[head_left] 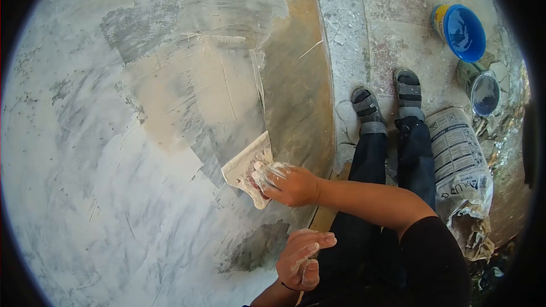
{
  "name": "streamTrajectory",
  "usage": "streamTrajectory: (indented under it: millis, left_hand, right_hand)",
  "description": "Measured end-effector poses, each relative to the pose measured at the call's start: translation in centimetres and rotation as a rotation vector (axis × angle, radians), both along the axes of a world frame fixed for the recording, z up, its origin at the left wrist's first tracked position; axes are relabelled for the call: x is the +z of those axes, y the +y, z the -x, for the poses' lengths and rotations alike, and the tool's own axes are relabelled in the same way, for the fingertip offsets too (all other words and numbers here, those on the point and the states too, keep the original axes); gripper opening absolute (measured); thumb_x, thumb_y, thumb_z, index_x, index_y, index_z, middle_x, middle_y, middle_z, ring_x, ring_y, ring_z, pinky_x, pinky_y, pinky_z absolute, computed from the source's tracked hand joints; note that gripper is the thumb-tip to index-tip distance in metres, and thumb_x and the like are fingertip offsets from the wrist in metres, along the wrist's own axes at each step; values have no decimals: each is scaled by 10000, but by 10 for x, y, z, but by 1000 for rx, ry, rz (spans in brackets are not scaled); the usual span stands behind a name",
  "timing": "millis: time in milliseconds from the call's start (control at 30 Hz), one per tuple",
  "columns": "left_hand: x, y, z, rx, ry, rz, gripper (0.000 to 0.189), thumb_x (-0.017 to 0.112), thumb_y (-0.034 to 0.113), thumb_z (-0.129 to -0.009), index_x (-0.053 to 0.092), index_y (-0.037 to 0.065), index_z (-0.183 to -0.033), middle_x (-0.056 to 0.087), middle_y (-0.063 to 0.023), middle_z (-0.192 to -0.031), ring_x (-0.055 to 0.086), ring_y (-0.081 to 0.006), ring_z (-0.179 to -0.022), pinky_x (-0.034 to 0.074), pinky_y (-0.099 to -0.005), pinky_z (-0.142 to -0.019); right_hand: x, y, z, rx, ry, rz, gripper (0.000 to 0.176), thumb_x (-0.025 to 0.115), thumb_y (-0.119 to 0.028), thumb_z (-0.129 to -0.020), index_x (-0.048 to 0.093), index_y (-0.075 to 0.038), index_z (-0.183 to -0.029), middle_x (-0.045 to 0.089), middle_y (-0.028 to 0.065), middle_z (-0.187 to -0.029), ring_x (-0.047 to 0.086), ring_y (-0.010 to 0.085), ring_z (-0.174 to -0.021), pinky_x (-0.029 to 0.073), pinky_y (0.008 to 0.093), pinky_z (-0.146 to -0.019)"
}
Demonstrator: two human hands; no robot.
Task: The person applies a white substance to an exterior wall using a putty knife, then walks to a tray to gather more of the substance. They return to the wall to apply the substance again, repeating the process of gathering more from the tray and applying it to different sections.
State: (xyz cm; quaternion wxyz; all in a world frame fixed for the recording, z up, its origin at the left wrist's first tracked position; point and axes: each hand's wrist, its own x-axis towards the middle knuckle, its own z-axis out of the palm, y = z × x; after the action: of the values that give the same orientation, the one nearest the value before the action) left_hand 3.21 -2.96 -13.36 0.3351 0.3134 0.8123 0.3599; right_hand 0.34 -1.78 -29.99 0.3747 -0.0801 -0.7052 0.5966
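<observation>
My right hand (290,185), coated in wet plaster, grips a broad-bladed putty knife (245,165) against the wall. Thick cream plaster covers the blade, and its handle is mostly hidden by my fingers. Around the blade the wall (114,193) shows patchy grey, white and brown areas. A freshly spread cream patch (199,88) lies just beyond the blade. Lower down, my left hand (298,258) hovers near my trousers with loosely bent fingers, smeared with plaster. Nothing shows in it, and a dark band circles its wrist.
My sandalled feet (369,108) stand on a rough, stained floor (398,28) beside the wall's base. A blue bucket (465,33) and a smaller grey bucket (483,92) stand at the far right. A printed paper sack (459,156), torn at one end, lies beside my legs.
</observation>
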Motion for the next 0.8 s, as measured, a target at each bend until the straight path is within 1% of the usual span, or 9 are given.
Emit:
streamTrajectory:
  millis: [67, 133, 267, 367, 433, 500, 633, 767, 800]
  left_hand:
    - [0, 2, -1, -13, -10, 7, 302, 413, 143, -914, 430, 38, -1197, 661, -182, -880, 651, -302, -838, 467, -398, -749]
    - [1, 4, -3, -26, -21, 17, 298, 410, 150, -917, 431, 39, -1192, 662, -183, -879, 651, -306, -841, 468, -401, -748]
    - [4, 3, -5, -30, -31, 5, 296, 404, 151, -919, 435, 46, -1195, 663, -180, -883, 650, -307, -844, 468, -398, -750]
    - [4, 0, -6, -19, -19, -2, 293, 404, 149, -920, 445, 47, -1191, 664, -176, -879, 651, -303, -839, 468, -390, -745]
    - [4, -2, -8, -10, -20, -3, 290, 405, 148, -921, 451, 47, -1189, 664, -174, -877, 652, -301, -836, 468, -385, -743]
    - [3, -3, -10, 4, -28, -16, 278, 410, 151, -924, 470, 46, -1174, 666, -169, -869, 654, -295, -833, 467, -374, -735]
    - [5, -8, -13, 20, -24, -20, 272, 412, 153, -924, 480, 47, -1165, 667, -168, -869, 655, -293, -834, 466, -368, -730]
    - [5, -15, -13, 24, -14, -2, 264, 410, 156, -926, 490, 44, -1151, 668, -170, -873, 654, -294, -838, 465, -365, -725]
    - [4, -16, -13, 24, -14, -2, 263, 408, 156, -927, 490, 43, -1149, 667, -172, -876, 654, -295, -839, 465, -364, -725]
  right_hand:
    - [3, -19, -25, 62, 7, 16, 259, 604, -163, -687, 608, -36, -913, 604, 163, -948, 627, 289, -782, 528, 332, -682]
    - [6, -28, -47, 251, -9, 56, 259, 586, -193, -735, 580, -60, -958, 588, 150, -981, 613, 273, -885, 516, 331, -705]
    - [3, -20, -67, 343, -7, 81, 281, 595, -175, -729, 572, -55, -981, 587, 137, -1001, 604, 302, -919, 510, 349, -741]
    - [-10, 6, -55, 402, -76, 217, 282, 629, -109, -686, 571, -60, -958, 584, 113, -958, 577, 320, -932, 484, 376, -785]
    - [-25, 23, -32, 426, -48, 298, 322, 687, -32, -586, 583, -51, -890, 562, 112, -884, 543, 327, -943, 449, 409, -816]
    - [-34, 53, -9, 447, -88, 315, 267, 647, -12, -627, 567, -58, -878, 555, 112, -844, 533, 327, -920, 440, 401, -793]
    - [-46, 108, 8, 491, -244, 546, 370, 619, 64, -569, 600, -23, -929, 579, 142, -859, 562, 336, -828, 452, 367, -690]
    - [-38, 144, 5, 400, -219, 707, 383, 620, 77, -563, 615, -19, -934, 598, 145, -885, 577, 332, -773, 460, 349, -666]
    - [-32, 140, 8, 154, -171, 488, 373, 623, 53, -586, 603, -29, -949, 585, 137, -858, 571, 329, -772, 457, 377, -672]
